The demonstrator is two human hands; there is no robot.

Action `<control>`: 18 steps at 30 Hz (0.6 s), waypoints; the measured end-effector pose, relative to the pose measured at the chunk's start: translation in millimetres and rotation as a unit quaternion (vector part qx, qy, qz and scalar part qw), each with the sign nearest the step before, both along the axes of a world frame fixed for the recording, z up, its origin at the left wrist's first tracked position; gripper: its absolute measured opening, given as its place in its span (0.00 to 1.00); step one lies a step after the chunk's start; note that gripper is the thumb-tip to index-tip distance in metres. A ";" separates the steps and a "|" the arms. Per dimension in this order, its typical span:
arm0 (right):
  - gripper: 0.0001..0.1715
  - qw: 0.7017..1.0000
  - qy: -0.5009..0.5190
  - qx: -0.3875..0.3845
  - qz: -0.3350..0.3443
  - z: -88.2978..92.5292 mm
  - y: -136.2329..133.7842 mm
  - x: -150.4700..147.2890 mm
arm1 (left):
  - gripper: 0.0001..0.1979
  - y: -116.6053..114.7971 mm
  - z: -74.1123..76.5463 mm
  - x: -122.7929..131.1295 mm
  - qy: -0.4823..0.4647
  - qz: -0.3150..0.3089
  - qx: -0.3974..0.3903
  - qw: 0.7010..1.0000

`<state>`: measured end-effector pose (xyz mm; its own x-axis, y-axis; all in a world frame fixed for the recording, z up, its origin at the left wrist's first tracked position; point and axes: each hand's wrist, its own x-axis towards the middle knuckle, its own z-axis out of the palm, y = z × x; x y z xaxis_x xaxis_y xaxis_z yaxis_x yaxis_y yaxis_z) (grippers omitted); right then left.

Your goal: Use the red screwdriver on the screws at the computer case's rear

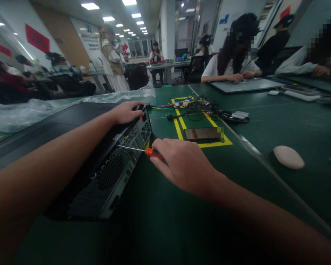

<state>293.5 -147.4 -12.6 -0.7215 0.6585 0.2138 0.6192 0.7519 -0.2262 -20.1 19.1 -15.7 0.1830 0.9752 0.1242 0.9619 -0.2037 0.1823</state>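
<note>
A black desktop computer case (93,184) lies on the green table, its metal back panel with vents and ports turned toward me. My left hand (128,112) grips the case's upper edge at the far corner, fingers bent over it. An orange-handled screwdriver (149,151) is closed in my right hand (182,165). Its thin shaft points left, and the tip meets the back panel near the upper edge. Whether a screw sits under the tip is too small to tell. My right palm and fingers cover most of the handle.
Beyond the case lie a bundle of black cables (204,105) and a dark phone-like slab (202,134) inside yellow tape (179,129). A pale mouse (288,157) sits at right. Plastic wrap (121,95) lies behind the case. Other people work at tables farther off.
</note>
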 end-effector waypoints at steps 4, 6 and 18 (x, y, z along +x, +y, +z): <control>0.11 1.000 -0.001 -0.005 -0.001 0.2 -0.8 -1.1 | 0.42 0.4 -0.9 -0.4 -0.001 -0.001 0.003 1.000; 0.13 1.000 -0.002 -0.004 -0.004 0.2 -1.3 -1.6 | 0.42 0.1 -0.9 -0.3 -0.001 0.001 0.004 1.000; 0.17 0.999 0.001 0.035 -0.001 -1.9 -6.5 -3.7 | 0.43 -0.3 -0.6 -0.3 0.011 0.003 0.004 1.000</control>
<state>289.8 -153.8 -14.6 -0.7202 0.6428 0.2609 0.6200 0.7652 -0.1735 -20.4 18.8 -16.2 0.1798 0.9754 0.1272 0.9671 -0.1990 0.1587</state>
